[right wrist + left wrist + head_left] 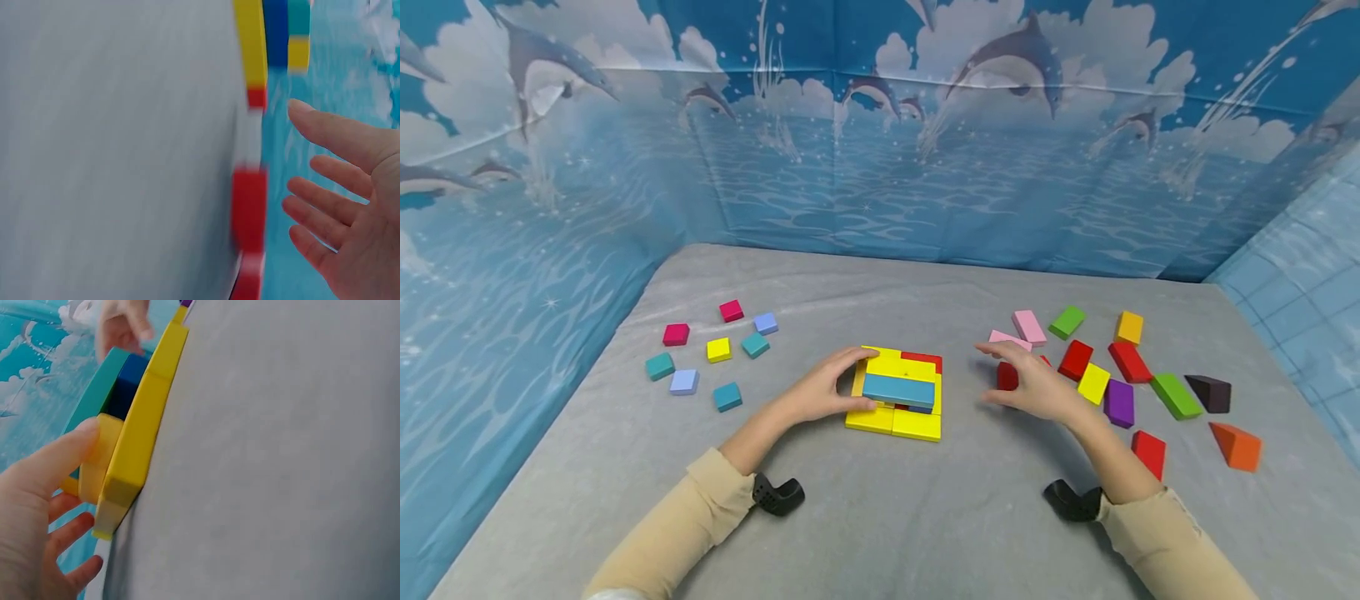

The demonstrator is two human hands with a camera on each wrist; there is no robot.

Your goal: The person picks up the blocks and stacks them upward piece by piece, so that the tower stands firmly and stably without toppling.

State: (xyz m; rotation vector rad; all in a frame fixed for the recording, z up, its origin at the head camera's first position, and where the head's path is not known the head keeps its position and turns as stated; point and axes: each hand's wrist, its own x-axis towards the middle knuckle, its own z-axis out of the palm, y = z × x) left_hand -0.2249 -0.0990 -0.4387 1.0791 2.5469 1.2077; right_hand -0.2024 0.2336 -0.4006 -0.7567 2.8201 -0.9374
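Note:
A low stack of blocks has a yellow base [916,427] with a red piece [928,360] at its back right corner and a long teal block [898,390] on top. My left hand [820,390] spans the stack's left end, thumb in front and fingertips behind; in the left wrist view the thumb of this hand [37,487] presses a light yellow block [100,459] under the teal one. Dark blue [128,384] shows beside it. Right of the stack, my right hand [1033,385] holds nothing, its fingers spread in the right wrist view, near a dark red block [1007,377].
Small blocks, among them a yellow one [718,350] and a teal one [727,397], lie on the grey cloth [850,517] at left. Scattered at right are several larger blocks, including purple [1119,404], green [1176,396] and orange [1236,447]. A dolphin-print curtain [880,192] stands behind.

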